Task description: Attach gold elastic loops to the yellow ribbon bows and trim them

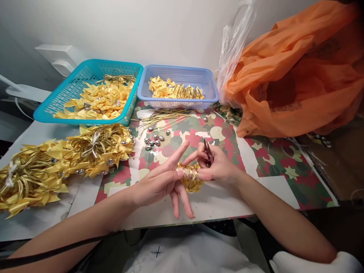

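My left hand (160,182) is spread, with one finger pointing up and others hanging down. A bunch of gold wire rings (191,174) with yellow ribbon petals below it sits at its fingers, seemingly strung on one of them. From the right, my right hand (218,163) meets the bunch, its thumb at the end of the rings. Closed in its curled fingers is a small dark pointed tool (208,151); I cannot tell whether it is scissors or pliers. Several silver bells (155,140) lie just beyond my hands, near loose gold wire stems (165,118).
A teal basket (42,113) and a blue basket (179,102) hold yellow ribbon flowers. Tied bundles of gold-ringed flowers (96,148) lie at left. An orange plastic bag (284,94) bulges over the right back, beside a clear bag (231,57). The table's front edge is close.
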Demonstrator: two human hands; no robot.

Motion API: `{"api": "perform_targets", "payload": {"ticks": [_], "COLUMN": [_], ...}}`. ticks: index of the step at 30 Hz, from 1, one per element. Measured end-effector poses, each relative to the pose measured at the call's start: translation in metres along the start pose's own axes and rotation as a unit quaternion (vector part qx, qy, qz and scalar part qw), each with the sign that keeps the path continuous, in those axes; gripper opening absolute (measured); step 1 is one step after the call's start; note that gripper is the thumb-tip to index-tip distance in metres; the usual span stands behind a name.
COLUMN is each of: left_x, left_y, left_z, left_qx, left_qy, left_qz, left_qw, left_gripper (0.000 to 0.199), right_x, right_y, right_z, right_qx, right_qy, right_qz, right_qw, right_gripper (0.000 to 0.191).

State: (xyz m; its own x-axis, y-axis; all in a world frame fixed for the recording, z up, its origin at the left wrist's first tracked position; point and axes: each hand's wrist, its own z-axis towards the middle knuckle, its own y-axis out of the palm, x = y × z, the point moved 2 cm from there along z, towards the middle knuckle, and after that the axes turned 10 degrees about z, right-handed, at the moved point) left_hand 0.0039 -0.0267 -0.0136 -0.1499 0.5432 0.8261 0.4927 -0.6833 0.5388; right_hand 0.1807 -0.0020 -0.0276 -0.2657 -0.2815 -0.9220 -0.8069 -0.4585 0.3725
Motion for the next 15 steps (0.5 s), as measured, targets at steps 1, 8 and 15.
{"api": "perform_targets", "payload": {"ticks": [1,8,15], "left_x": [0.000,0.000,-0.002], "left_y": [0.000,0.005,0.001], "left_z": [0.000,-0.002,0.000], "left_qx": [-0.001,0.034,0.093], "left_qy": [0.002,0.006,0.023], "left_qz": [0.004,0.062,0.090], "left_qw": [1.000,0.997,0.991], "left_gripper": [0.085,0.088,0.085], "right_x": [0.000,-0.005,-0.012], "right_y": [0.001,-0.003,-0.008], "right_z": [0.000,0.000,0.000], "right_qx": [0.009,0.059,0.075], "right_qy": [-0.010,-0.076,-0.091], "right_qz": [-0.009,-0.059,-0.102], "right_qw": [1.000,0.994,0.988], "right_gripper": [0.043,0.041,0.043]}}
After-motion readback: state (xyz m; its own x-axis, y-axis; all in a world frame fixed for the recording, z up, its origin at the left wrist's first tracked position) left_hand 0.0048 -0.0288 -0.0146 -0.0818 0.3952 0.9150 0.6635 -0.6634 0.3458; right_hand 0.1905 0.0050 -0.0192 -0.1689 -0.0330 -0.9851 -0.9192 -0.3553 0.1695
